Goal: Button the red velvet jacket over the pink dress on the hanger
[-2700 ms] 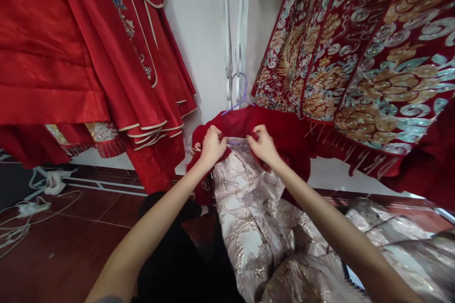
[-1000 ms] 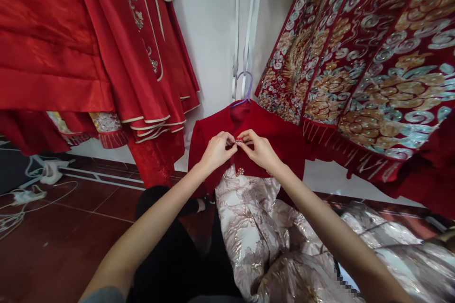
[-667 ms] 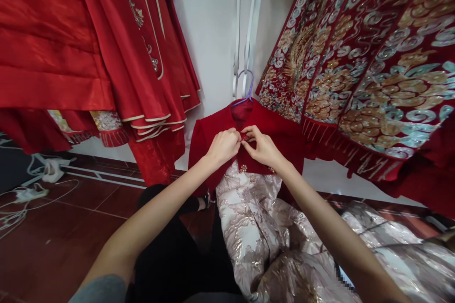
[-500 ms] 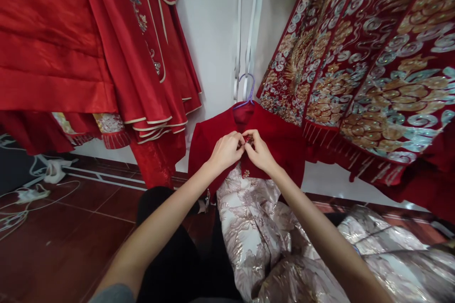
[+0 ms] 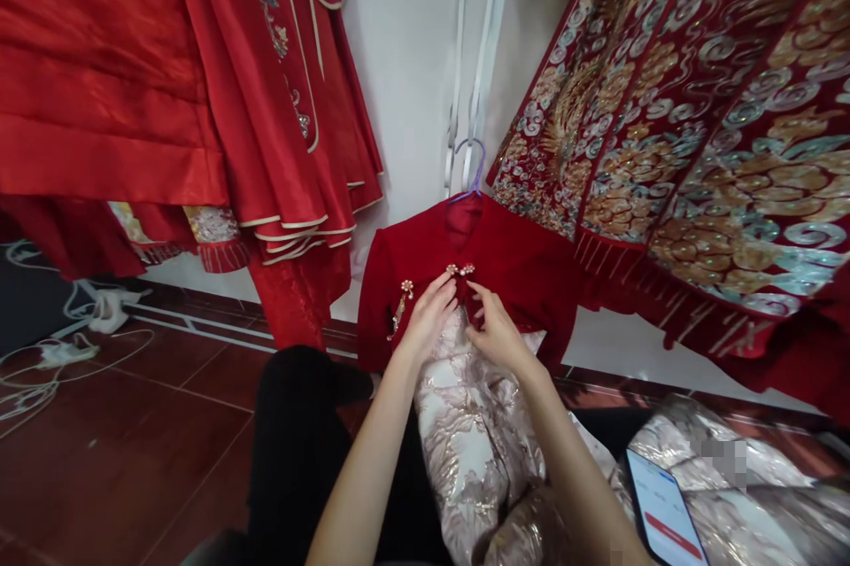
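A short red jacket (image 5: 398,251) hangs on a purple hanger (image 5: 473,167) in front of me. Two flower-shaped ornaments (image 5: 459,270) sit side by side at its front closure. A flower brooch with a dangling strand (image 5: 401,309) is on its left part. My left hand (image 5: 431,318) rests on the jacket front just below the ornaments, fingers stretched out and thumb hidden. Just right of the front opening, my right hand (image 5: 495,329) has its thumb and curved fingers apart. Below both hands hangs shiny pale floral fabric (image 5: 465,451).
Red garments with pale piping (image 5: 292,105) hang at left, and an embroidered fringed garment (image 5: 704,150) at right. A lit phone (image 5: 664,508) lies on pale floral fabric at lower right. White cables (image 5: 59,362) and a pale shoe (image 5: 107,309) are at far left.
Both hands have let go of the upper closure, moving down and apart. Its paired ornaments and the brooch now show. The phone is now visible as the view has shifted.
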Tool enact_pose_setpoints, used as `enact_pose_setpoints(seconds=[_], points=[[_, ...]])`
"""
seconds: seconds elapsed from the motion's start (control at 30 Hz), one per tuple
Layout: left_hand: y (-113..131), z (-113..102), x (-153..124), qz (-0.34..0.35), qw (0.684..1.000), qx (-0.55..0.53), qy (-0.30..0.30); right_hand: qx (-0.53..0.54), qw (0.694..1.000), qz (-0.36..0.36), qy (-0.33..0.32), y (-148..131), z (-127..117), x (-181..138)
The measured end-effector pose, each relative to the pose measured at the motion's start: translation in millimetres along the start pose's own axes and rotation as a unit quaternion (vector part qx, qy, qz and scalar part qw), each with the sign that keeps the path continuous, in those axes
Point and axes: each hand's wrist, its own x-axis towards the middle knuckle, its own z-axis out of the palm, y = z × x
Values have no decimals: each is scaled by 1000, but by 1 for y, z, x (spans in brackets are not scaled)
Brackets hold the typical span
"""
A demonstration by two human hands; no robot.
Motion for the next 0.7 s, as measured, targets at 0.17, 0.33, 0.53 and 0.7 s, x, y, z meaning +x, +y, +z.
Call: enact_pose_setpoints(seconds=[0.17, 0.33, 0.53, 0.7], points=[[-6, -16, 0, -27, 989, -142, -3, -40, 994, 102, -8, -2, -22, 0], [-9, -17, 2, -32, 987, -156, 6, 144, 986, 53, 65, -36, -34, -4], [-9, -13, 1, -34, 970, -230, 70, 274, 960, -48, -9, -61, 18, 20], [0, -12, 3, -61, 963, -255, 56, 281, 955, 28, 94, -32, 70, 46]])
